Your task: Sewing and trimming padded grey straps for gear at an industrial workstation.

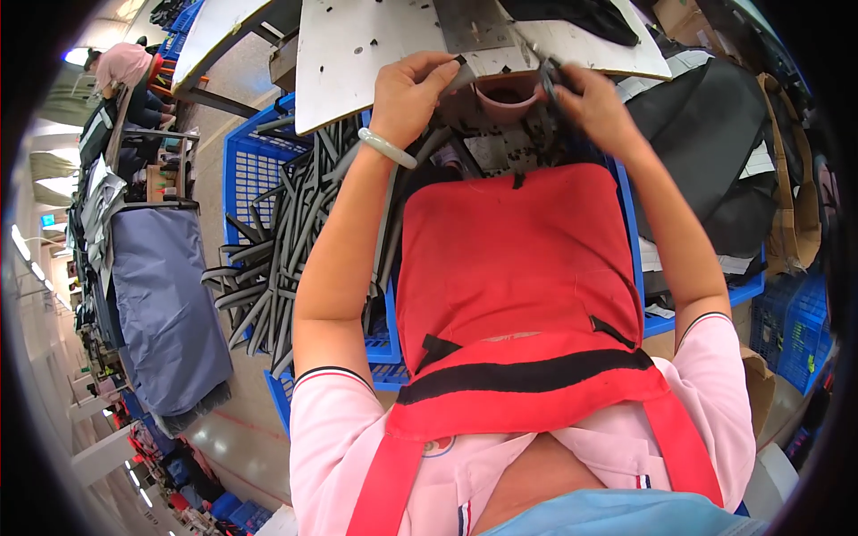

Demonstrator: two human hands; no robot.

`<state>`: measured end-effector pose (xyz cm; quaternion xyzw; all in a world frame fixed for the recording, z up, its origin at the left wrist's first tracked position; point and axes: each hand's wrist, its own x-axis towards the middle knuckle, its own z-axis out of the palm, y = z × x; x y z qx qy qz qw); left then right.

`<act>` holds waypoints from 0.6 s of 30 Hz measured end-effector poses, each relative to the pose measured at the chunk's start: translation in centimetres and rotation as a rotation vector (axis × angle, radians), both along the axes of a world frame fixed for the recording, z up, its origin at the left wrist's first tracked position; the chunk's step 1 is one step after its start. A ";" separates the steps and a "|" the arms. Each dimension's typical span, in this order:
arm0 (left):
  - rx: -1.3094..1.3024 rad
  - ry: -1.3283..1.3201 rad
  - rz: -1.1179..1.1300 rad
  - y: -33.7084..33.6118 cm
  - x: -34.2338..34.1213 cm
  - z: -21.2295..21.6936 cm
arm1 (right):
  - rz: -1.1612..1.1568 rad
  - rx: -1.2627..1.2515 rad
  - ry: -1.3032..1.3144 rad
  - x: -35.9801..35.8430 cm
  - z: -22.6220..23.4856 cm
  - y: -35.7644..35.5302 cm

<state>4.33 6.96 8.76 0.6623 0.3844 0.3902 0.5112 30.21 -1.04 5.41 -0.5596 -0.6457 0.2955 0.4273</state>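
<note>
Over the front edge of the white worktable (pixel 357 54), my left hand (pixel 407 98) pinches the end of a grey strip with black edging (pixel 460 79). My right hand (pixel 597 103), smeared by motion, is closed around what look like dark scissors (pixel 550 79). Their tip points toward the table edge. Just below the edge, between my two hands, is a pink bowl (pixel 511 107). Many similar grey strips (pixel 308 205) lie piled in a blue crate (pixel 255 147) by my left forearm.
A metal plate (pixel 474 27) and black fabric (pixel 581 18) lie on the table among small black scraps. Dark sheets (pixel 715 134) fill a crate at the right. My red apron (pixel 523 259) covers my lap. At far left, a person (pixel 125 67) sits near a blue-grey cloth (pixel 165 295).
</note>
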 end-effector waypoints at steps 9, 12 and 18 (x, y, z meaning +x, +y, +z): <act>0.583 0.368 0.227 7.1 2.7 5.5 | -0.557 0.414 -0.692 8.4 -2.9 10.5; 0.561 0.337 0.168 9.0 3.6 5.6 | -0.567 0.500 -0.666 8.1 -3.5 10.0; 0.441 0.330 0.022 9.6 4.1 6.1 | -0.597 0.457 -0.663 7.6 -3.0 9.6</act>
